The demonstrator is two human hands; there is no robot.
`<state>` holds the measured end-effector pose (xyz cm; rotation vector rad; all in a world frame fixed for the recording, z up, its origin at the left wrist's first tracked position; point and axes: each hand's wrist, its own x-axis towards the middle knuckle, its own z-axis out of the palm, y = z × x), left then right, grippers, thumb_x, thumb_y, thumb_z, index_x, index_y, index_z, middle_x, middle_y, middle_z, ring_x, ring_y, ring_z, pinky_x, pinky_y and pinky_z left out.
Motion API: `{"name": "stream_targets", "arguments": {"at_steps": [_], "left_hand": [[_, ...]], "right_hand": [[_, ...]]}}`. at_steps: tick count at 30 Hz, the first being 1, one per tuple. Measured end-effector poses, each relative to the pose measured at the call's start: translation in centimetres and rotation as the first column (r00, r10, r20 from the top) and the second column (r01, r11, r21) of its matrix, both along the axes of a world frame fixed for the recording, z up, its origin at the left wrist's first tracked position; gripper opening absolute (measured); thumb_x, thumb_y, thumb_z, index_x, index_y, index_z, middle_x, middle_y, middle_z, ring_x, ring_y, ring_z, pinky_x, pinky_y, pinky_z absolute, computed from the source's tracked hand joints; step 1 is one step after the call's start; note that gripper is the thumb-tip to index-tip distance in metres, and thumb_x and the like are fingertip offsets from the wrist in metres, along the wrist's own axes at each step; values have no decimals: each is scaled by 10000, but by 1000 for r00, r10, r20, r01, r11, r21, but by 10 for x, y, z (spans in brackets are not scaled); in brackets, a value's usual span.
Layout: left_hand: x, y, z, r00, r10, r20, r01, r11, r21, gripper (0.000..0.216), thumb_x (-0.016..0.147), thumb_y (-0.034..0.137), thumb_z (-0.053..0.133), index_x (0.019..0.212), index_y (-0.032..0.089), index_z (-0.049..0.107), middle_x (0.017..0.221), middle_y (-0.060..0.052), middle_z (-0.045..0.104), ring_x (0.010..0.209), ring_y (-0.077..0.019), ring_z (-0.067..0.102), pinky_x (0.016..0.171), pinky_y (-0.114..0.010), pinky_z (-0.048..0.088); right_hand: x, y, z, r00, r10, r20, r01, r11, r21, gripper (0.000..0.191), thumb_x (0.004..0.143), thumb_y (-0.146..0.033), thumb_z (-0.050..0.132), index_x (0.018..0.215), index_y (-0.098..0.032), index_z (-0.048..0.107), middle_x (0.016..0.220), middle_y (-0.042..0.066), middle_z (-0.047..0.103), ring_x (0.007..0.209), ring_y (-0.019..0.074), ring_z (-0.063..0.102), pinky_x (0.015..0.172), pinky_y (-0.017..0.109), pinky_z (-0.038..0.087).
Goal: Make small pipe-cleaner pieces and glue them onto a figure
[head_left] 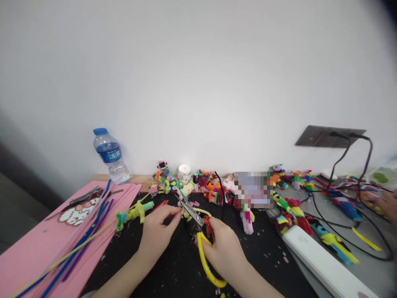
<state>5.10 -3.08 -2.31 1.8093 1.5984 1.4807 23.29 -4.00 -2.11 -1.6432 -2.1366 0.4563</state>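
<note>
My right hand [225, 244] is closed around a pair of scissors [192, 209] with yellow and red handles. Their blades point up and to the left, slightly parted. Close to the blades, my left hand [159, 231] pinches a pale yellow-green pipe cleaner [203, 211], which curves behind the scissors toward my right hand. Its pinched end is mostly hidden by my fingertips. Left of my left hand lies a yellow-green pipe cleaner figure [135, 213]. The black mat [173, 265] beneath is sprinkled with small fluff clippings.
Loose pipe cleaners [83, 236] lie across a pink sheet [27, 252] at left. A water bottle [111, 155] and a white cup [185, 174] stand by the wall. Colourful figures [214, 194] line the back. At right are a white long device [322, 263], black cables [336, 229] and another person's hand [387, 205].
</note>
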Motion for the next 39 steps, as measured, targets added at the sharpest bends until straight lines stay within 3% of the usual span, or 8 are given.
{"name": "stream_targets", "arguments": {"at_steps": [15,21,24,27,29,31,35,39], "left_hand": [[0,-1,2,996,4,85,-3,1000,-7,89,700,243,627,652,241,702,664,-14,688,615,-187,614,611,-282,470],[-2,3,-1,980,45,193,-25,994,-103,77,702,278,648,708,214,692,707,-23,695,660,-196,640,639,-298,500],[-6,9,-3,909,100,404,-19,979,-201,158,679,315,682,775,189,681,732,-29,701,697,-204,656,676,-313,523],[-13,17,-7,758,160,632,-40,979,-200,288,643,339,719,870,170,668,782,-31,703,734,-196,663,739,-331,535],[-18,22,-9,671,177,720,-72,982,-174,341,633,332,733,921,166,658,849,-38,698,767,-188,664,780,-347,533],[-22,26,-10,637,193,746,-105,981,-163,350,633,317,736,940,170,653,905,-42,688,807,-185,662,819,-360,524],[-28,27,-8,657,222,720,-148,975,-165,303,649,303,724,926,197,662,937,-30,685,862,-186,650,849,-350,515],[-26,24,-4,788,194,584,-125,980,-156,245,670,320,703,883,203,669,851,-25,697,781,-181,654,762,-311,540]], "right_hand": [[1,1,-1,1000,13,-18,-13,999,-30,220,741,-299,547,609,-202,400,566,-26,473,507,128,428,473,229,232],[3,4,-1,998,20,-64,-20,1000,-1,231,772,-294,517,607,-201,383,555,-31,454,503,120,414,474,222,257],[4,5,1,999,26,-44,-25,999,20,185,752,-273,542,634,-197,422,587,-26,496,527,127,456,489,223,279],[4,4,2,998,64,-4,-63,998,30,103,714,-260,584,712,-192,506,672,-5,568,612,155,534,539,231,336],[4,4,0,994,111,16,-111,993,31,143,685,-256,609,805,-197,557,773,11,611,702,183,575,608,248,381],[4,5,-3,988,152,19,-152,988,10,228,667,-237,617,890,-209,575,874,23,624,782,204,590,679,271,408],[4,3,-1,971,232,-49,-235,971,-54,231,656,-169,599,884,-191,573,922,42,584,838,197,566,733,272,430],[4,-4,12,896,384,-224,-378,923,74,347,617,-76,564,947,-180,533,991,45,530,964,187,493,851,268,389]]}}
